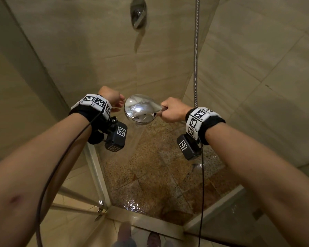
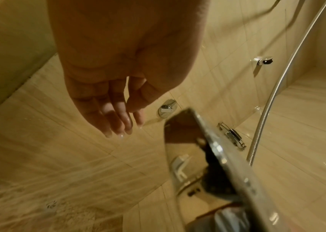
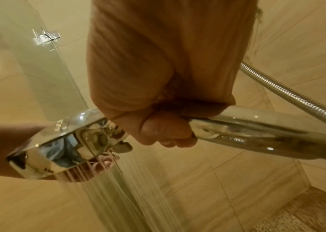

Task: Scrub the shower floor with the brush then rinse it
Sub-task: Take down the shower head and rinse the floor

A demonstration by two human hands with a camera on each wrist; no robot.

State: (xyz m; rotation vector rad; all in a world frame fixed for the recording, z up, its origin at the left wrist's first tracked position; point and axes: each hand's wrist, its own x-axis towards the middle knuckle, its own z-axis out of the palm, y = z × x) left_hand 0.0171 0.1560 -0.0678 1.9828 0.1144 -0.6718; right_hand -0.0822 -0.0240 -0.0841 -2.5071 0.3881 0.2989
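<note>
The speckled brown shower floor (image 1: 155, 175) is wet all over, with water pooling and glinting at its near edge beside the metal threshold (image 1: 144, 222).

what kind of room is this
A tiled shower stall in a bathroom: the right hand grips a running chrome shower head on a metal hose, above a wet speckled floor.

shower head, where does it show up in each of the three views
Head view: the shower head sits at centre, its handle gripped by the right hand.
Left wrist view: lower right, seen edge-on, beside the open left hand.
Right wrist view: lower left, spraying downward, with the handle running right under the hand.
Shared landmark: the metal hose.
</note>
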